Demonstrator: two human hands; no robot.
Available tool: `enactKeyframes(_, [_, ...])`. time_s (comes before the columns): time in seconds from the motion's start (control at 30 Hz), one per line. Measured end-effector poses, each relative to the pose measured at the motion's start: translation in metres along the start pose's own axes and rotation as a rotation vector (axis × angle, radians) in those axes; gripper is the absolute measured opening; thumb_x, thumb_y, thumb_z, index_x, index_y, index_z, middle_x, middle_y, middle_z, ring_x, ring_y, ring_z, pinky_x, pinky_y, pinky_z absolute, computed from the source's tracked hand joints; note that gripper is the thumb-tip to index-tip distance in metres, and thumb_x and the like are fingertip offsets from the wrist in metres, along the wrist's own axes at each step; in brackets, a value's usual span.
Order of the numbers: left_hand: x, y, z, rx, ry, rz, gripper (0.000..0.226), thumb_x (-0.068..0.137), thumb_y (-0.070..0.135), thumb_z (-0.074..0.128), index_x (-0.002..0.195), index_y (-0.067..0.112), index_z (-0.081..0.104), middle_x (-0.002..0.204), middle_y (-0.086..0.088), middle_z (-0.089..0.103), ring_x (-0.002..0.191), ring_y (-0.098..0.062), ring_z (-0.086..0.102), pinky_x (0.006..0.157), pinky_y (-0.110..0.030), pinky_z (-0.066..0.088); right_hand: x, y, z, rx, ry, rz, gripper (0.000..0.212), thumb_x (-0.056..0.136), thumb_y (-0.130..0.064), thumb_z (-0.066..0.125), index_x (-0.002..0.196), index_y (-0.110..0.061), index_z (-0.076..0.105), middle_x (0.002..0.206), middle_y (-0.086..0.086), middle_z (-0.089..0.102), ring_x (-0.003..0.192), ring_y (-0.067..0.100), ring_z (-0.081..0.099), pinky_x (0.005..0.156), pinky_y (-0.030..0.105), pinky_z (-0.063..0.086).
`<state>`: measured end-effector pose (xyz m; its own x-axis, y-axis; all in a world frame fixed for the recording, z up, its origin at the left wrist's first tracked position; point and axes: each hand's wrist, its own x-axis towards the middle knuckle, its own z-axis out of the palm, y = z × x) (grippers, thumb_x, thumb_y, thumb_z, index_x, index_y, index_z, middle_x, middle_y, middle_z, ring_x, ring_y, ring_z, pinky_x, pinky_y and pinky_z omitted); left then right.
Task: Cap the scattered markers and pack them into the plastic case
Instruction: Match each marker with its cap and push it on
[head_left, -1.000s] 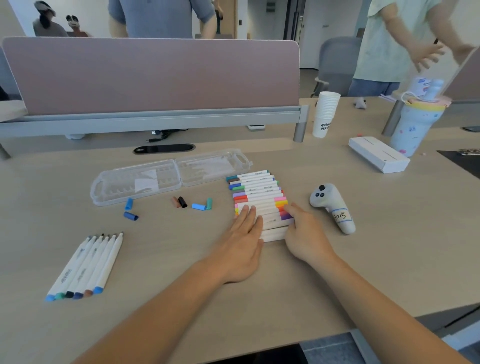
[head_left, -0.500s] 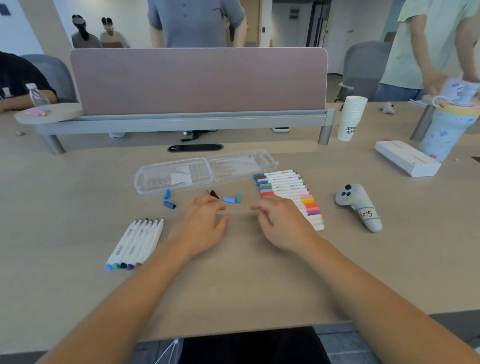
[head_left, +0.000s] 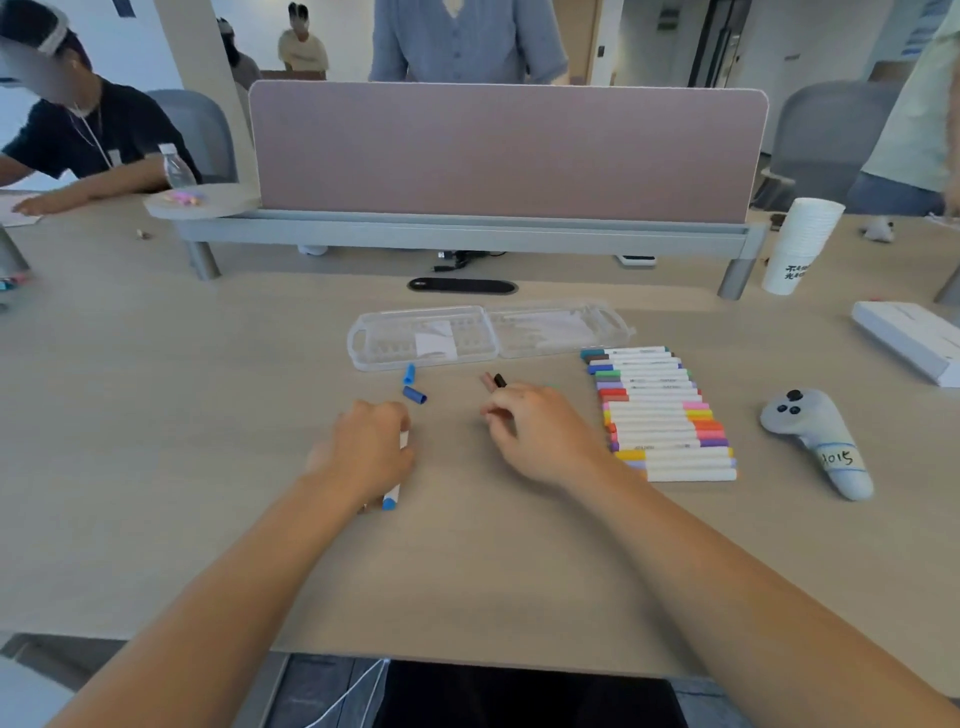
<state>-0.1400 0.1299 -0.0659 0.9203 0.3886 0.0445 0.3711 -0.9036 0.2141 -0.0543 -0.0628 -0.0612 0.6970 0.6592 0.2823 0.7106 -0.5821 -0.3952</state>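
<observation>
Head cam: my left hand (head_left: 363, 452) grip's wrapped round a marker (head_left: 390, 500) low over the counter (head_left: 467, 551), by the blue caps (head_left: 414, 395). Right hand (head_left: 540, 431) is curled, can't tell if it's pinching anything. Light, slick barrel, so I'd hold mid-barrel.

Pale wood desk (head_left: 156, 467); mauve divider panel (head_left: 509, 150) at twelve o'clock, grey chair (head_left: 831, 140) at two, white walls beyond.

Both our bare forearms reach from the near edge toward the far side. Our left hand (head_left: 363, 457) is knuckles up, fingers curled round a marker (head_left: 390, 499). Our right hand (head_left: 540, 436), apart to its right, has its fingertips bunched; whether they hold anything is hidden.
</observation>
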Motion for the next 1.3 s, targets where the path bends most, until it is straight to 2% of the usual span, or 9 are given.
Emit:
enactKeyframes(0.13, [-0.001,0.012,-0.004,-0.124,0.030,-0.078,0.023,0.080,0.029,0.065,0.097,0.014,0.065,0.100,-0.008,0.063,0.100,-0.028,0.057,0.077,-0.032,0.048,0.024,0.001,0.007,-0.044,-0.011,0.074,0.024,0.095,-0.022,0.052,0.112,-0.018,0.069,0.122,0.000,0.065,0.112,0.020,0.056,0.092,0.038,0.049])
enactKeyframes(0.33, [0.004,-0.009,-0.024,-0.740,-0.035,-0.237,0.019,0.083,0.021,0.059,0.070,0.007,0.064,0.063,-0.009,0.053,0.058,-0.021,0.050,0.059,-0.032,0.045,0.066,-0.007,0.032,-0.049,-0.132,0.047,0.033,0.102,-0.022,0.041,0.126,-0.027,0.064,0.124,0.001,0.062,0.115,0.022,0.053,0.097,0.038,0.045])
enactKeyframes(0.5, [0.008,-0.024,-0.038,-1.186,-0.121,-0.334,0.018,0.092,0.010,0.055,0.084,0.000,0.067,0.077,-0.012,0.067,0.073,-0.022,0.069,0.070,-0.032,0.060,0.091,-0.017,0.052,-0.161,-0.237,-0.051,0.033,0.103,-0.029,0.037,0.118,-0.030,0.066,0.113,-0.002,0.058,0.104,0.024,0.052,0.087,0.042,0.046])
enactKeyframes(0.67, [0.008,-0.030,-0.040,-1.271,-0.103,-0.343,0.015,0.093,0.009,0.055,0.088,0.001,0.066,0.082,-0.013,0.064,0.079,-0.027,0.067,0.076,-0.034,0.059,0.105,-0.022,0.064,-0.155,-0.229,0.029,0.038,0.102,-0.042,0.028,0.131,-0.035,0.052,0.130,-0.001,0.048,0.115,0.027,0.045,0.094,0.050,0.044])
enactKeyframes(0.77, [0.007,-0.030,-0.040,-1.255,-0.097,-0.333,0.013,0.092,0.010,0.056,0.089,0.001,0.065,0.084,-0.015,0.064,0.077,-0.026,0.064,0.072,-0.032,0.057,0.116,-0.034,0.060,-0.191,-0.290,0.135,0.044,0.097,-0.052,0.025,0.118,-0.031,0.058,0.118,0.003,0.050,0.112,0.031,0.044,0.092,0.055,0.043])
enactKeyframes(0.87, [0.005,-0.025,-0.039,-1.240,-0.105,-0.285,0.011,0.092,0.010,0.055,0.087,0.003,0.064,0.083,-0.014,0.064,0.075,-0.023,0.061,0.066,-0.029,0.053,0.120,-0.033,0.057,-0.197,-0.204,0.152,0.029,0.097,-0.034,0.042,0.085,-0.014,0.058,0.090,0.006,0.054,0.091,0.029,0.052,0.075,0.041,0.049])
enactKeyframes(1.0, [0.007,-0.005,-0.037,-1.315,-0.138,-0.203,0.011,0.096,0.009,0.052,0.090,0.006,0.061,0.075,-0.004,0.065,0.063,-0.017,0.059,0.065,-0.030,0.055,0.110,-0.024,0.043,-0.221,-0.180,0.184,0.005,0.091,-0.012,0.053,0.088,-0.008,0.055,0.082,0.008,0.052,0.077,0.029,0.055,0.060,0.033,0.042])
enactKeyframes(1.13, [0.011,0.030,-0.027,-1.420,-0.196,-0.127,0.014,0.102,0.012,0.040,0.109,0.009,0.051,0.089,-0.008,0.051,0.056,-0.022,0.058,0.057,-0.034,0.052,0.081,0.006,0.014,0.059,-0.041,0.258,0.026,0.085,-0.022,0.064,0.110,-0.025,0.056,0.092,-0.001,0.063,0.084,0.019,0.059,0.069,0.029,0.048])
enactKeyframes(1.3, [0.015,0.074,-0.001,-1.183,-0.175,0.039,0.016,0.103,0.020,0.038,0.100,0.017,0.053,0.080,0.002,0.047,0.045,-0.009,0.038,0.043,-0.021,0.033,0.028,0.034,-0.021,0.718,0.290,0.359,0.029,0.085,-0.002,0.060,0.088,-0.029,0.068,0.069,-0.003,0.064,0.060,0.011,0.057,0.064,0.022,0.047])
